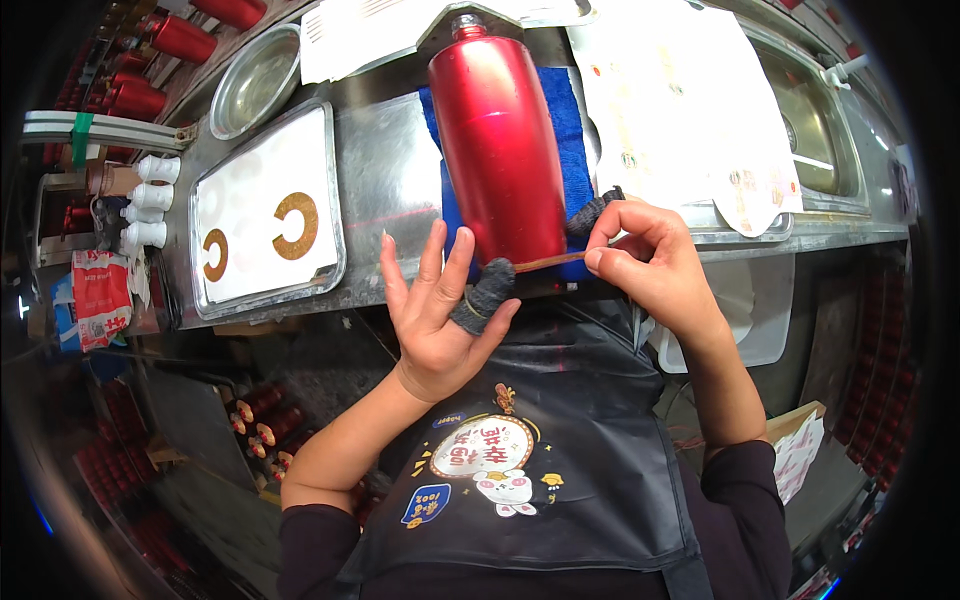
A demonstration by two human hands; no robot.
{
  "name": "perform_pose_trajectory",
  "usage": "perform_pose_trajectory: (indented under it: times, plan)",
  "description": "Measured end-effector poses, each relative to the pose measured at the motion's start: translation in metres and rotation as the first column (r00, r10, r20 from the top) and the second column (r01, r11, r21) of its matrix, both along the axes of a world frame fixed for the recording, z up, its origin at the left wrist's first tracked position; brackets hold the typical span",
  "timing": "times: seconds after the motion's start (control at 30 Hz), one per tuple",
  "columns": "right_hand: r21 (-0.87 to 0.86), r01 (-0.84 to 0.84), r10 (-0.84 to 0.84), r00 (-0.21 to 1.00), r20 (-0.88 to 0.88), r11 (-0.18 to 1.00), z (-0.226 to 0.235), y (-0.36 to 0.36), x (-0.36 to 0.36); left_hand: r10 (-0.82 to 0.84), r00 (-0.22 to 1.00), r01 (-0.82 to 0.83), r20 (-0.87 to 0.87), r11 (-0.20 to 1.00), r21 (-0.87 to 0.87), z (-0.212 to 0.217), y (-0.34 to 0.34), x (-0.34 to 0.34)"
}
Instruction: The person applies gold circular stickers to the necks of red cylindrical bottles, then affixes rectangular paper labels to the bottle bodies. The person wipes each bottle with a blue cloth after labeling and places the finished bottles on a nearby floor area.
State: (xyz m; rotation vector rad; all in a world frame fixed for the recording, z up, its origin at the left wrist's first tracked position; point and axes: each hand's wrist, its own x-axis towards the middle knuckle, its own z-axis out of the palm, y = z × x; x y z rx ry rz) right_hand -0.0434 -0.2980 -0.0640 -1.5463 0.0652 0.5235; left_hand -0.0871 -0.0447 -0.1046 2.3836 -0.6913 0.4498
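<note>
The left hand (435,320) is spread wide, its bare fingers reaching away from the body and its thumb standing apart; one finger wears a dark grey knitted finger cover (487,296), the tip of which meets the left end of a narrow brown strip (550,263) at the base of a red metallic bottle (505,150), while the rest of that hand grips nothing. The right hand (650,262) is closed in a pinch, thumb and a bare finger holding the strip's other end, so that it runs between both hands along the near end of the bottle. A second grey cover (592,212) is on another right-hand finger, beside the bottle's side; whether it touches cannot be told. The bottle lies beyond and between the hands, its clear-looking neck (467,26) pointing away, on a blue towel (567,105). Left of the left hand, a metal tray (338,235) bears a white sheet (250,170) with two gold C-shaped pieces (296,226); a round metal bowl (256,82) sits beyond the tray. White printed sheets (665,100) spread out beyond the right hand, with a metal sink (815,165) farther to its right. Below the hands hangs a black apron (585,375) with cartoon prints.
</note>
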Motion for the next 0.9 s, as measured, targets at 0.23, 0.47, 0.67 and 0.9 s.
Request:
perform_pose_trajectory:
  times: [0.23, 0.47, 0.67, 0.9]
  plan:
    - [-0.025, 0.003, -0.003, 1.000, 0.014, 1.000, -0.005, 0.004, 0.001, -0.021, 0.994, 0.004, 0.105, 0.987, 0.159, 0.025, -0.022, 0.013]
    - [-0.103, -0.003, 0.005, 1.000, 0.021, 0.995, -0.006, 0.006, -0.002, 0.072, 0.995, -0.065, 0.066, 0.993, -0.102, 0.011, -0.025, 0.031]
    - [-0.002, -0.006, 0.006, 1.000, 0.029, 1.000, 0.000, 0.006, -0.002, 0.042, 0.995, -0.061, -0.093, 0.975, -0.215, -0.005, 0.004, 0.002]
    - [0.007, 0.011, -0.011, 0.999, -0.040, 1.000, -0.001, 0.000, 0.000, 0.021, 0.998, -0.026, -0.062, 0.996, -0.090, -0.011, 0.006, -0.003]
